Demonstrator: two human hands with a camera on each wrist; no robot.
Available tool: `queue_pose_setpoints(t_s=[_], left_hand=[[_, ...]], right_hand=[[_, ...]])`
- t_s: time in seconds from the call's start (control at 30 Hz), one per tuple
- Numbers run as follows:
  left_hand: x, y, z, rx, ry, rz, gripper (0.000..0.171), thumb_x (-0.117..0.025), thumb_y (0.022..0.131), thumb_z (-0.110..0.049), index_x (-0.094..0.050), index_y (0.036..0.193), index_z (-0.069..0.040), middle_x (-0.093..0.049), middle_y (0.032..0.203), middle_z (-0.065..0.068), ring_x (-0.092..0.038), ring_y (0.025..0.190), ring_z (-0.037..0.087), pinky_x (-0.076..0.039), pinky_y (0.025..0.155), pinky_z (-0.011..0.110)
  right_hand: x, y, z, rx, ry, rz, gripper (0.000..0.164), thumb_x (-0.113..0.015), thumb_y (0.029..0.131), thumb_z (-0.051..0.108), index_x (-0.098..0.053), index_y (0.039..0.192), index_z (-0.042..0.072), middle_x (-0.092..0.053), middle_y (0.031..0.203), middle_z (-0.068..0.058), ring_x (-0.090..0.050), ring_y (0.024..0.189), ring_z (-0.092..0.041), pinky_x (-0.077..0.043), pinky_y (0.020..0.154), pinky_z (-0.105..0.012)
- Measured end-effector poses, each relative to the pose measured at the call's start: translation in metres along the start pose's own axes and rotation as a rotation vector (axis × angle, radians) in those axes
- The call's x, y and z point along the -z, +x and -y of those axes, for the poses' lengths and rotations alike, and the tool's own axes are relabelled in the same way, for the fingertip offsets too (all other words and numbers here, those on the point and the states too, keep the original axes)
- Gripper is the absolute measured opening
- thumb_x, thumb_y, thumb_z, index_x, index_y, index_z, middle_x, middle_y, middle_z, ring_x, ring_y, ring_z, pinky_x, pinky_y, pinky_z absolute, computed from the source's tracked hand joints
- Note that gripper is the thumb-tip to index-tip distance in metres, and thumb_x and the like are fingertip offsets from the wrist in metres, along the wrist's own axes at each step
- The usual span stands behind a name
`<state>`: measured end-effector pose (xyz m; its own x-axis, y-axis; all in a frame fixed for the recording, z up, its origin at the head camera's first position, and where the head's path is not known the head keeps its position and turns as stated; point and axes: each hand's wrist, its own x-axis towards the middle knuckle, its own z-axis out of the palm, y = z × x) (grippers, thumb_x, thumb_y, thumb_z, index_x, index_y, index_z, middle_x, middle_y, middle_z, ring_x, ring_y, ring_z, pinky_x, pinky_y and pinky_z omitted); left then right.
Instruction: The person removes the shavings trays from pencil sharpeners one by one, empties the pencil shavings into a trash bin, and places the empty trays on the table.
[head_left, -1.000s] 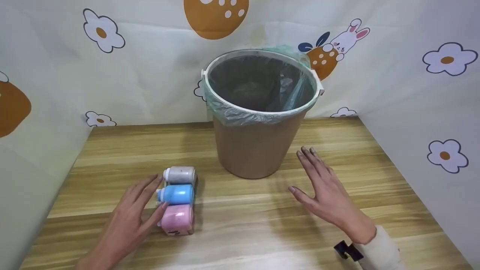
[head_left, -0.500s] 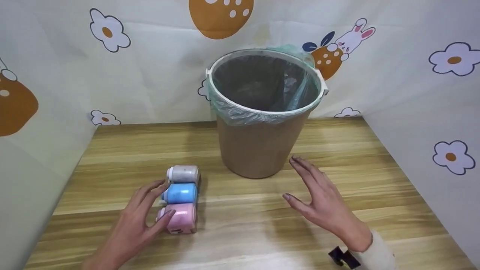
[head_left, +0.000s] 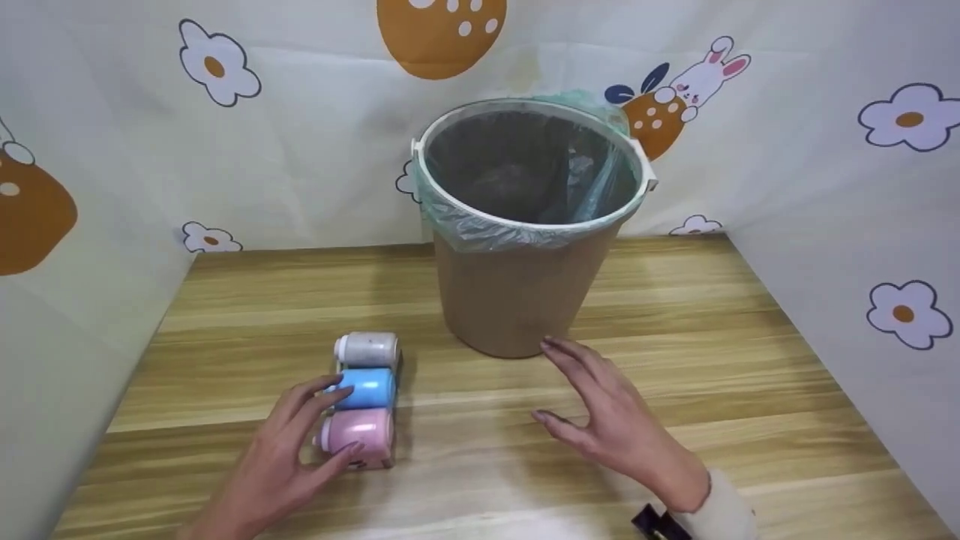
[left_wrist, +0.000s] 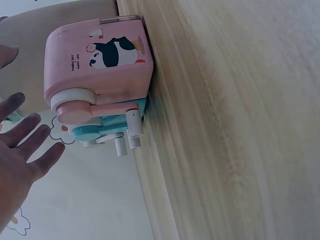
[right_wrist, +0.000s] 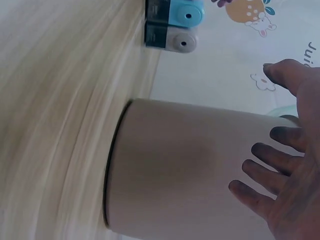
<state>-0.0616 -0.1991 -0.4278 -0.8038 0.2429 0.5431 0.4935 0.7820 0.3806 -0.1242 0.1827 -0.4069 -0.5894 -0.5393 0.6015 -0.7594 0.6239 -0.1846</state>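
Three crank pencil sharpeners stand in a row on the left of the table: a grey one (head_left: 369, 349) farthest away, a blue one (head_left: 369, 388) in the middle and a pink one (head_left: 361, 431) nearest. The pink one bears a panda print and has its crank on the left side, shown in the left wrist view. My left hand (head_left: 281, 450) hovers over the pink and blue sharpeners with fingers spread, gripping nothing. In front of the bin, my right hand (head_left: 622, 424) is held in the air, thumb and fingers apart, with nothing in it.
A tall brown bin (head_left: 517, 292) with a white rim and a thin green plastic liner stands at the back middle of the wood-grain table (head_left: 465, 465). Patterned cloth (head_left: 315, 150) hangs behind the table and along both sides.
My left hand has shifted right and a little nearer, from beside the sharpeners to over the pink one. My right hand has moved left and nearer. The sharpeners stay in place.
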Motion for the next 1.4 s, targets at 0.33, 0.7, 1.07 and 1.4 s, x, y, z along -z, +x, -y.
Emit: queue_pose_setpoints(t_s=[0.33,0.7,1.07,1.4], left_hand=[[-0.007,-0.003,0.001,0.041,-0.019,0.019,0.081,-0.093,0.066,-0.031,-0.058,0.137,-0.013,-0.058,0.138,0.004,-0.056,0.124,0.021,-0.021,0.112,0.000],[-0.012,-0.009,0.007,-0.012,-0.051,-0.019,0.085,-0.095,0.060,-0.028,-0.060,0.136,-0.014,-0.060,0.133,0.004,-0.051,0.124,0.012,-0.021,0.113,0.001],[-0.012,-0.012,0.008,0.030,-0.012,0.034,0.077,-0.095,0.060,-0.025,-0.064,0.130,-0.015,-0.060,0.129,0.001,-0.052,0.121,0.015,-0.056,0.096,0.046],[-0.012,-0.015,0.012,-0.024,-0.009,0.034,0.070,-0.094,0.061,-0.029,-0.066,0.124,-0.015,-0.061,0.126,0.000,-0.055,0.117,0.013,-0.060,0.091,0.046]], right_hand=[[-0.017,0.000,0.011,0.004,0.050,0.029,0.073,-0.078,0.086,0.038,-0.049,0.146,0.008,-0.055,0.144,-0.008,-0.058,0.127,-0.025,-0.054,0.102,-0.045],[-0.029,0.004,0.022,-0.002,0.101,0.066,0.074,-0.079,0.086,0.037,-0.047,0.147,0.011,-0.054,0.145,-0.006,-0.057,0.129,-0.023,-0.055,0.100,-0.044],[-0.040,0.007,0.030,0.040,0.123,0.099,0.071,-0.075,0.089,0.040,-0.046,0.147,0.011,-0.052,0.146,-0.004,-0.057,0.128,-0.022,-0.056,0.098,-0.042],[-0.050,0.010,0.037,0.043,0.233,0.162,0.069,-0.072,0.092,0.039,-0.044,0.149,0.012,-0.050,0.148,-0.004,-0.056,0.131,-0.023,-0.056,0.101,-0.039]])
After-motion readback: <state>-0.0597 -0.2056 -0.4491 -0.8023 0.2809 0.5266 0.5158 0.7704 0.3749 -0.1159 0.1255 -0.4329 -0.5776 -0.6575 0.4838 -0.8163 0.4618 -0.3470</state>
